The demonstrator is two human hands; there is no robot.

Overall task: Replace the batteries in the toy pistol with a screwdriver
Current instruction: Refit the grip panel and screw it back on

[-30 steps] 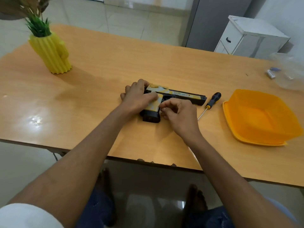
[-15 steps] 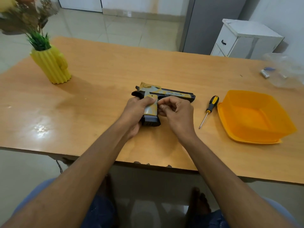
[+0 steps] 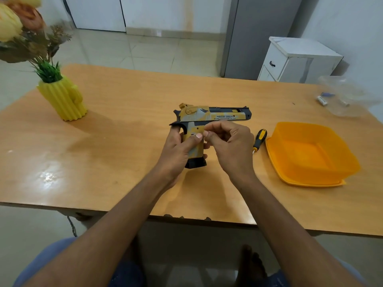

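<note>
Near the middle of the wooden table (image 3: 124,146), raised above its top, a toy pistol (image 3: 209,119) stands upright with its barrel pointing right and its black base toward the near edge. The near edge of the table runs across below the forearms, with bare wood to the left of the hands as far as a yellow vase (image 3: 64,100) of flowers near the far left corner. To the right, a screwdriver (image 3: 259,139) with a yellow and black handle lies on the wood just beside the right wrist, its tip partly hidden behind the hand. Just right of it sits an orange tub (image 3: 310,156), close to the near right part of the table. A clear plastic bag (image 3: 348,98) with small batteries lies near the far right edge, well apart from the hands. A white cabinet (image 3: 296,61) stands on the floor beyond the table.

The left hand (image 3: 180,148) grips the pistol's handle, fingers wrapped behind it and the thumb pressed across its yellow side. The right hand (image 3: 230,143) is curled against the front of the handle, thumb and forefinger pinched at its edge just beside the left thumb; what they pinch is too small to tell.
</note>
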